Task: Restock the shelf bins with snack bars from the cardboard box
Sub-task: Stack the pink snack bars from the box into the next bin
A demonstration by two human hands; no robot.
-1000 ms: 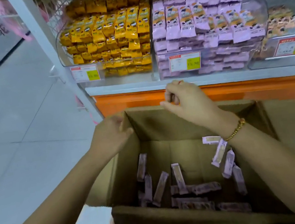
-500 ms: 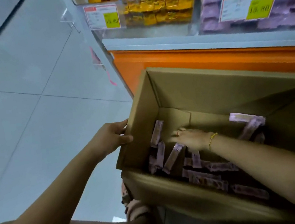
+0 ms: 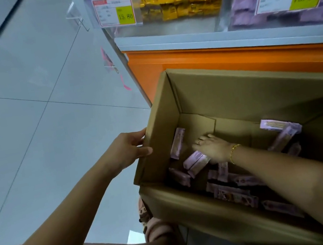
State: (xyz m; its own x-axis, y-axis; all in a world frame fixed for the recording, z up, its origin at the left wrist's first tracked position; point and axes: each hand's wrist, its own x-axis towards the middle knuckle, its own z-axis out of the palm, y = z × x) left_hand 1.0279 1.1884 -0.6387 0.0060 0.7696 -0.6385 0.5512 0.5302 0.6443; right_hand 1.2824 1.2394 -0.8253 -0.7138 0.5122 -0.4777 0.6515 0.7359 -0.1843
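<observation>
Grips the cardboard box (image 3: 237, 96) by the outer face of its left wall with the left hand (image 3: 127, 149): thumb pressed flat along the cardboard, fingers curled round the wall's far edge, forearm stretched in from the box's near left.

Reaches deep inside the box with the right hand (image 3: 211, 146), palm down, fingers fairly straight and spread toward the far-left inner corner, ring (image 3: 199, 141) on one finger, gold bracelet (image 3: 233, 153) at the wrist. Covers one end of two purple snack bars (image 3: 197, 160) jutting from under the palm toward the box's left wall. Hides the thumb, so cannot tell whether pinching them or only resting on them.

Elsewhere on the box floor: more purple bars, one leaning on the left wall, a few propped in the right corner, others along the near wall partly behind the right forearm.

Beyond the box, above an orange shelf base (image 3: 231, 57): two clear shelf bins (image 3: 172, 24), cut off at the top, one with yellow packets, one with blurred purple packets. Reads 15.80 on both price tags (image 3: 114, 11); smaller print illegible.

Under the box's near-left corner: a sandalled foot (image 3: 152, 226), half hidden by cardboard. Box's right side cut off.
</observation>
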